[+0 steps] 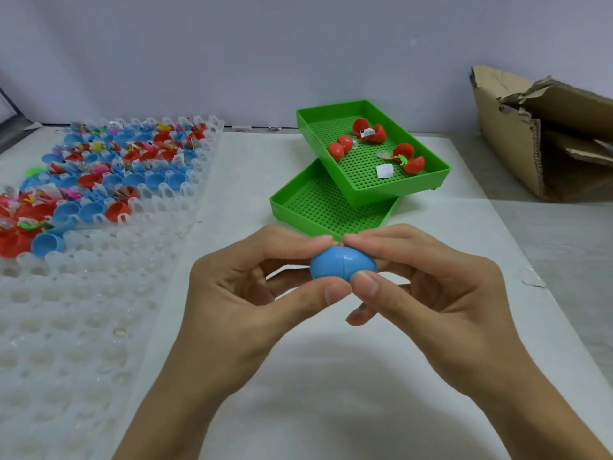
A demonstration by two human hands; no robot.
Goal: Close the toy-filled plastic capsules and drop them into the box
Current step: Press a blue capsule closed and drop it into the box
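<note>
A blue plastic capsule point(341, 263) is held above the white table, its two halves joined with a seam down the middle. My left hand point(245, 293) pinches its left half between thumb and fingers. My right hand point(428, 287) pinches the right half the same way. The cardboard box point(544, 134) stands at the far right, with its torn flaps open. Several open red and blue capsules point(99, 171) with small toys sit in a clear plastic tray point(83, 310) on the left.
Two green perforated trays are stacked askew behind my hands; the upper green tray point(428, 185) holds three open red capsules point(368, 130) and a white slip, while the lower green tray point(318, 207) holds nothing. The near cells of the clear tray hold nothing.
</note>
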